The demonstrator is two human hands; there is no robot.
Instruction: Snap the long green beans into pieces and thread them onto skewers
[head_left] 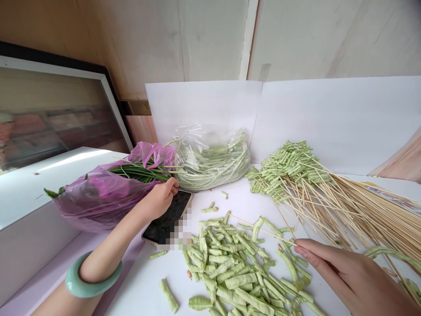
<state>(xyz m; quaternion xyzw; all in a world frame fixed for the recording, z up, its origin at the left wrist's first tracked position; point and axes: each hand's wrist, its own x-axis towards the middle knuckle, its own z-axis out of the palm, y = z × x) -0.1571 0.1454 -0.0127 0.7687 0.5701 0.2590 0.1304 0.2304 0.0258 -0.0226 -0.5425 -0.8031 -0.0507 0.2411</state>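
My right hand (355, 276) pinches a thin bamboo skewer (259, 229) between thumb and fingers. The skewer's tip points left, over a heap of cut green bean pieces (230, 267) on the white table. My left hand (161, 199), with a pale green bangle on that arm, is closed at the upper edge of a dark phone (167, 217). Its fingertips are beside long green stalks (141, 172) sticking out of a purple plastic bag (98, 197). Whatever those fingers hold, if anything, is hidden.
Behind the heap sits a clear plastic bag (213, 164) of long beans. To the right lie many bamboo skewers (368, 210) with bean pieces threaded (292, 166) at their far ends. White boards (329, 118) stand at the back; a framed pane (66, 114) is at left.
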